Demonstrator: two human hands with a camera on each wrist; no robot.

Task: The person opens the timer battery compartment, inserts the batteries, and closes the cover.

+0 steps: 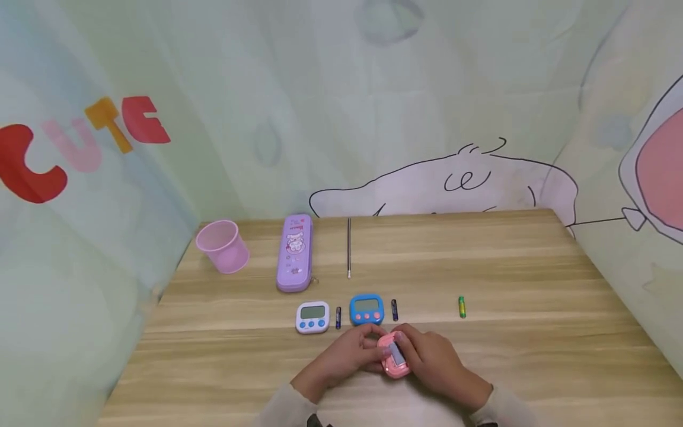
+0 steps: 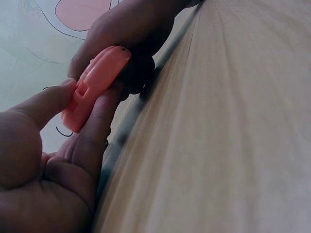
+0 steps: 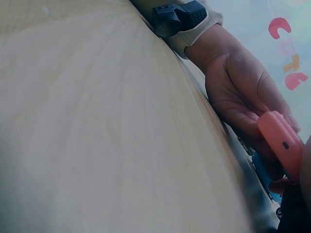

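Between my two hands is a pink timer (image 1: 395, 365), tilted with its back facing up and a grey strip showing on it. My left hand (image 1: 349, 357) pinches its left side, thumb on the back and fingers beneath, as the left wrist view shows. From the right, my right hand (image 1: 432, 359) holds the far edge of the timer. In the right wrist view the pink timer (image 3: 282, 144) shows a small dark slot in its side. Just beyond my hands lie a blue timer (image 1: 367, 305) and a dark battery (image 1: 394, 310).
A white timer (image 1: 312, 318) and another dark battery (image 1: 338, 318) lie to the left. Over on the right is a green battery (image 1: 462, 307). Farther back stand a pink cup (image 1: 229, 252), a purple pencil case (image 1: 295, 255) and a dark pencil (image 1: 349, 246) on the wooden table (image 1: 533, 267).
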